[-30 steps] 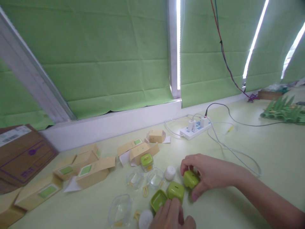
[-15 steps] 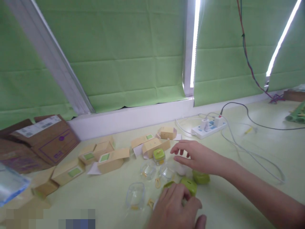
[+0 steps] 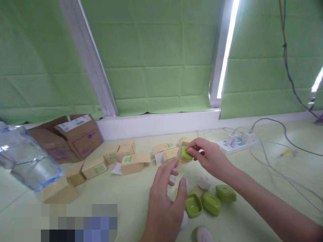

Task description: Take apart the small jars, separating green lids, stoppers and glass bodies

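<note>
A pale green tabletop (image 3: 252, 188) runs under a wall of green blinds (image 3: 161, 57), with a white sill between them. The right hand (image 3: 212, 158) pinches a small clear jar with a green lid (image 3: 185, 154) between thumb and fingertips, lifted just above the table. The left hand (image 3: 165, 198) hovers just below that jar, fingers spread and gripping nothing. Three loose green lids (image 3: 210, 201) lie on the table below the jar, beside the right forearm, with a small white cap (image 3: 204, 182) between them and the jar. Tan cartons with green labels (image 3: 128, 161) lie scattered left of the jar; farther left sits a brown shipping box (image 3: 73, 136), and nearer the camera a clear plastic bottle (image 3: 27, 161). A white power strip (image 3: 238, 143) with cables lies right of the jar.
</note>
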`<state>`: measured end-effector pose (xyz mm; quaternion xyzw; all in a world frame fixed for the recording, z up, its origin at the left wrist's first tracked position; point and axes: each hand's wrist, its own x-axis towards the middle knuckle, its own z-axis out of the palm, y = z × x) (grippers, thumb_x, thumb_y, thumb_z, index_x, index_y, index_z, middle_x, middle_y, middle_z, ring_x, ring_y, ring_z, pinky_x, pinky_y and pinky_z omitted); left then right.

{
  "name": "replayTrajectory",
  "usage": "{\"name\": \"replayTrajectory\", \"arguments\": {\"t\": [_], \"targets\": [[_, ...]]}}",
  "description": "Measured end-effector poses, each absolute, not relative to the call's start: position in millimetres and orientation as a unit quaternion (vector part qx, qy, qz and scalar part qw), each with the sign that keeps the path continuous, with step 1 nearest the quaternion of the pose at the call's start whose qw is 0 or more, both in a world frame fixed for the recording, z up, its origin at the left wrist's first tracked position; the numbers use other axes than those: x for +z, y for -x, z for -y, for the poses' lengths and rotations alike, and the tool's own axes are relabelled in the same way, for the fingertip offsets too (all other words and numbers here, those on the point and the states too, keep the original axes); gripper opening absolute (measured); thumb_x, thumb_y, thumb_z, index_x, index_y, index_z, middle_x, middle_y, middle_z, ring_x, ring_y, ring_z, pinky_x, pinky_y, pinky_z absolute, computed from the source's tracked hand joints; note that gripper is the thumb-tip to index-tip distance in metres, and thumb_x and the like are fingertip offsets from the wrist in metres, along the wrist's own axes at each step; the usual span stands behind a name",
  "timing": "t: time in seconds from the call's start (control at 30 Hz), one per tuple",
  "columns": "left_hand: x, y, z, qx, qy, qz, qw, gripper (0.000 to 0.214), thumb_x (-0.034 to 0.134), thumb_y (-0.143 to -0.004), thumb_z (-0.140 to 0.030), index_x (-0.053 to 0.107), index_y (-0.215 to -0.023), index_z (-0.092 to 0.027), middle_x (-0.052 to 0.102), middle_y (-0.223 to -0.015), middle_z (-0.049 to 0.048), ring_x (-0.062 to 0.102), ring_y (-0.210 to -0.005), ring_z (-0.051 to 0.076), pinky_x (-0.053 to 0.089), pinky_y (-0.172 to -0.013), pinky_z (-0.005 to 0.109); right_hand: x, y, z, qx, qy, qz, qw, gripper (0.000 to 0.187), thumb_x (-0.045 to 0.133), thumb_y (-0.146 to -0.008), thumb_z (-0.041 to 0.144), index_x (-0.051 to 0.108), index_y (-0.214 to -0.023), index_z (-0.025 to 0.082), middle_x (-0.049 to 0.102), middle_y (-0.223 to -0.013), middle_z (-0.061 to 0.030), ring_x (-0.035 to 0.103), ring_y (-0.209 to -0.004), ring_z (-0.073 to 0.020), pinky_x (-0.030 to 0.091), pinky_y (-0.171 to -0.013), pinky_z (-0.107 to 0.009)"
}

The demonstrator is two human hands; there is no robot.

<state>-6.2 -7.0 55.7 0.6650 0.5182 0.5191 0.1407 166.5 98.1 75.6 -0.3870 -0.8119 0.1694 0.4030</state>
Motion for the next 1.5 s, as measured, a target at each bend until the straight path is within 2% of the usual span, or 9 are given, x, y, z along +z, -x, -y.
{"name": "replayTrajectory", "arguments": {"t": [0.17, 0.33, 0.47, 0.63, 0.83, 0.97, 1.13, 1.27, 1.5], "targets": [[52.9, -4.7, 13.3, 0.537, -0.634, -0.500, 0.242, 0.069, 0.064, -0.089, -0.030, 0.033, -0.151, -0.027, 0.050, -0.148, 0.0124, 0.059, -0.123, 0.027, 0.054, -0.094, 0.041, 73.5, -174.2, -47.0, 0.301, 0.354, 0.745, 0.479, 0.018, 0.054, -0.099, 0.036, 0.061, -0.092, 0.021, 0.063, -0.078, -0.0009, 0.064, -0.069, -0.0155, 0.054, -0.060, -0.025], [51.2, -12.9, 17.6, 0.531, -0.669, -0.469, 0.224, 0.041, 0.067, -0.087, -0.029, 0.059, -0.126, -0.029, 0.066, -0.122, 0.0060, 0.063, -0.113, 0.026, 0.051, -0.097, 0.040, 39.4, -162.4, -9.7, 0.486, 0.316, 0.617, 0.532, 0.025, 0.062, -0.094, 0.045, 0.057, -0.088, 0.021, 0.055, -0.072, 0.0023, 0.054, -0.063, -0.0126, 0.044, -0.055, -0.021], [55.4, -12.5, 18.3, 0.494, -0.720, -0.452, 0.184, 0.049, 0.080, -0.076, -0.023, 0.064, -0.122, -0.031, 0.066, -0.107, 0.0027, 0.065, -0.096, 0.023, 0.054, -0.084, 0.033, 29.2, -169.9, -10.2, 0.494, 0.320, 0.587, 0.556, 0.032, 0.069, -0.089, 0.047, 0.057, -0.079, 0.019, 0.055, -0.070, 0.0013, 0.051, -0.063, -0.0125, 0.043, -0.055, -0.022], [70.5, 3.1, 15.3, 0.511, -0.662, -0.535, 0.119, 0.034, 0.071, -0.082, -0.032, 0.062, -0.114, -0.025, 0.064, -0.096, 0.0028, 0.064, -0.086, 0.023, 0.052, -0.077, 0.036, 29.3, -196.8, -29.9, 0.498, 0.334, 0.513, 0.614, 0.027, 0.068, -0.091, 0.046, 0.059, -0.085, 0.021, 0.058, -0.074, 0.0008, 0.056, -0.067, -0.0140, 0.052, -0.059, -0.023], [78.7, 5.3, 9.6, 0.507, -0.642, -0.500, 0.284, 0.008, 0.056, -0.089, -0.025, 0.063, -0.093, -0.023, 0.069, -0.084, 0.0007, 0.068, -0.079, 0.018, 0.053, -0.070, 0.028, 23.4, -193.1, -31.7, 0.584, 0.266, 0.463, 0.612, 0.020, 0.071, -0.091, 0.039, 0.059, -0.097, 0.024, 0.059, -0.085, 0.0021, 0.057, -0.071, -0.0117, 0.055, -0.065, -0.023], [73.3, -6.6, 13.8, 0.487, -0.650, -0.480, 0.332, 0.024, 0.063, -0.089, -0.035, 0.065, -0.111, -0.027, 0.071, -0.088, -0.0002, 0.070, -0.077, 0.019, 0.055, -0.067, 0.028, 28.5, -179.5, -18.3, 0.632, 0.227, 0.467, 0.574, 0.020, 0.070, -0.092, 0.038, 0.058, -0.092, 0.021, 0.057, -0.078, 0.0033, 0.053, -0.068, -0.0088, 0.049, -0.062, -0.017], [70.1, -1.2, 17.1, 0.460, -0.748, -0.450, 0.161, 0.028, 0.068, -0.087, -0.023, 0.064, -0.113, -0.031, 0.073, -0.103, -0.0015, 0.069, -0.089, 0.017, 0.054, -0.078, 0.028, 37.7, -180.9, -13.1, 0.675, 0.201, 0.478, 0.525, 0.019, 0.068, -0.094, 0.036, 0.058, -0.092, 0.020, 0.058, -0.086, 0.0019, 0.054, -0.074, -0.0080, 0.048, -0.065, -0.015], [70.3, 4.4, 15.3, 0.433, -0.790, -0.433, 0.032, 0.033, 0.067, -0.083, -0.013, 0.059, -0.111, -0.027, 0.070, -0.100, -0.0007, 0.067, -0.089, 0.015, 0.054, -0.075, 0.024, 42.0, -184.2, -13.6, 0.715, 0.186, 0.467, 0.486, 0.021, 0.066, -0.095, 0.042, 0.058, -0.102, 0.024, 0.061, -0.093, 0.0002, 0.061, -0.084, -0.0136, 0.056, -0.071, -0.025], [61.7, 3.5, 13.5, 0.408, -0.810, -0.421, 0.014, 0.040, 0.073, -0.085, -0.023, 0.057, -0.122, -0.026, 0.069, -0.110, 0.0031, 0.067, -0.098, 0.018, 0.056, -0.083, 0.026, 51.6, -181.2, -3.7, 0.619, 0.277, 0.572, 0.462, 0.027, 0.062, -0.097, 0.040, 0.061, -0.119, 0.026, 0.068, -0.096, -0.0013, 0.065, -0.089, -0.0156, 0.054, -0.075, -0.024]]}}
